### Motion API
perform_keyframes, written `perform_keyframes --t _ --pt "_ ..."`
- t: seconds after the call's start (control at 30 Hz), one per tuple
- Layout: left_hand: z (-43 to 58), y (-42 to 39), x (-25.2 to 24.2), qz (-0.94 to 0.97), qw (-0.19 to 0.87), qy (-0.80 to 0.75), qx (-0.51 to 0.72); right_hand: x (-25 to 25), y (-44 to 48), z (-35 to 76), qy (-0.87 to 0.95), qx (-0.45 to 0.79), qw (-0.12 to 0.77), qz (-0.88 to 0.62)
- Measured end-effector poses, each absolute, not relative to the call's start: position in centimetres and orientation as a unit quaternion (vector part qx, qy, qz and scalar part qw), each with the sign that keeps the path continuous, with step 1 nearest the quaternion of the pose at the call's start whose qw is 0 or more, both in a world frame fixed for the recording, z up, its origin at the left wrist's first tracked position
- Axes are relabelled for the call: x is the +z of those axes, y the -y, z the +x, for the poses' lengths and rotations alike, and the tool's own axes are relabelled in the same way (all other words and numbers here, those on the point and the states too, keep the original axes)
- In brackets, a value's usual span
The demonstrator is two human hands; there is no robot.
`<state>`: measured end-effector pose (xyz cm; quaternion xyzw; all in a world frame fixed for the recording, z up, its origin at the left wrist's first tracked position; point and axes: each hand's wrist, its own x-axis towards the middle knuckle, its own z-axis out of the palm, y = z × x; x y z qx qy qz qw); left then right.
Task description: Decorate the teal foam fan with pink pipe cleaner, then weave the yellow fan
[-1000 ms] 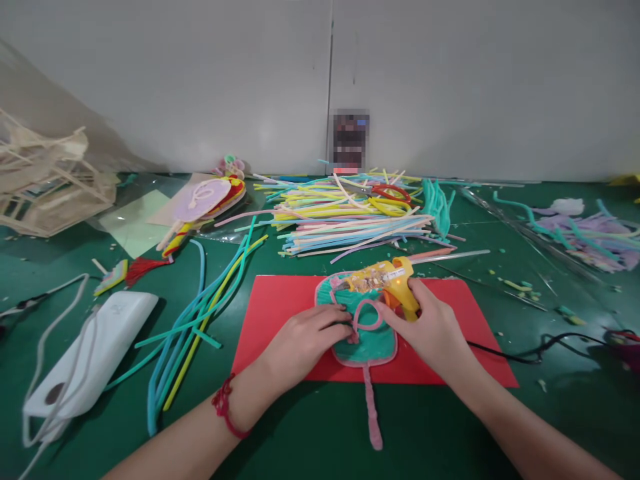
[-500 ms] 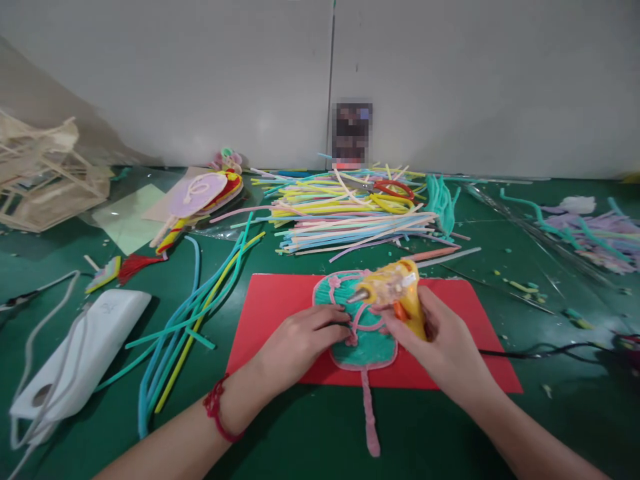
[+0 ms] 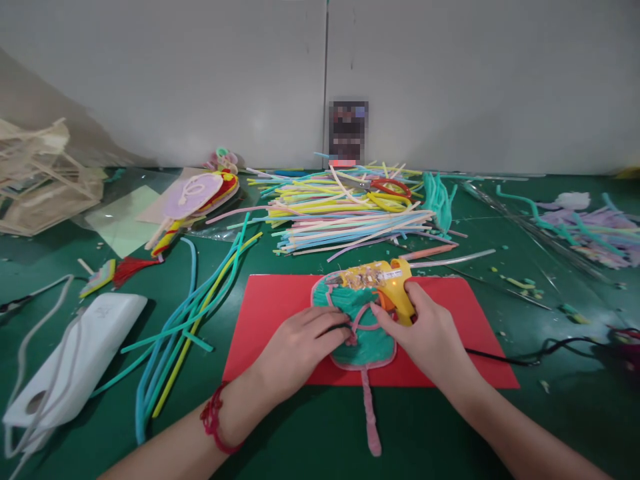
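Note:
A green fan (image 3: 375, 347) of fuzzy pipe cleaners, with a pink rim and a pink handle (image 3: 371, 427), lies on a red sheet (image 3: 280, 300). My left hand (image 3: 305, 343) rests on the fan's left side, its fingertips closed on a curled pink pipe cleaner (image 3: 353, 335) there. The exact pinch is partly hidden by the fingers. In my right hand (image 3: 425, 327) is a yellow hot glue gun (image 3: 400, 293), held by its handle over the upper part of the fan. Its nozzle points left, and a clear glue stick (image 3: 455, 260) sticks out behind.
Bundled pipe cleaners (image 3: 345, 220) lie at the back with scissors (image 3: 393, 195) on top. Loose pipe cleaners (image 3: 200, 307) and a white power bank-like block (image 3: 83, 360) are at left, beyond them a finished lilac fan (image 3: 193, 195). A black cord (image 3: 530, 360) runs right.
My right hand has lowered and turned the glue gun, so its nozzle lies further left and higher up the fan. My left hand has stayed nearly in place.

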<state>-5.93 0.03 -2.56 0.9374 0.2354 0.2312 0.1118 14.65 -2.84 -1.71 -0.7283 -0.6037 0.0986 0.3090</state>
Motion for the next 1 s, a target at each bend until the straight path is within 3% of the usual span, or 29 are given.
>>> perform_keyframes --t 0.27,0.6,1.0 --pt "-6.0 0.3 -2.5 0.946 0.084 -0.229 0.213 -2.8 3.7 14.5 0.643 0.002 0.298 -0.706" --pt "-6.0 0.3 -2.5 0.944 0.092 -0.227 0.223 -2.0 4.2 14.4 0.625 0.067 0.291 -0.722" --pt "-5.9 0.4 -2.4 0.945 0.07 -0.225 0.227 -3.1 4.3 14.7 0.668 -0.025 0.262 -0.696"
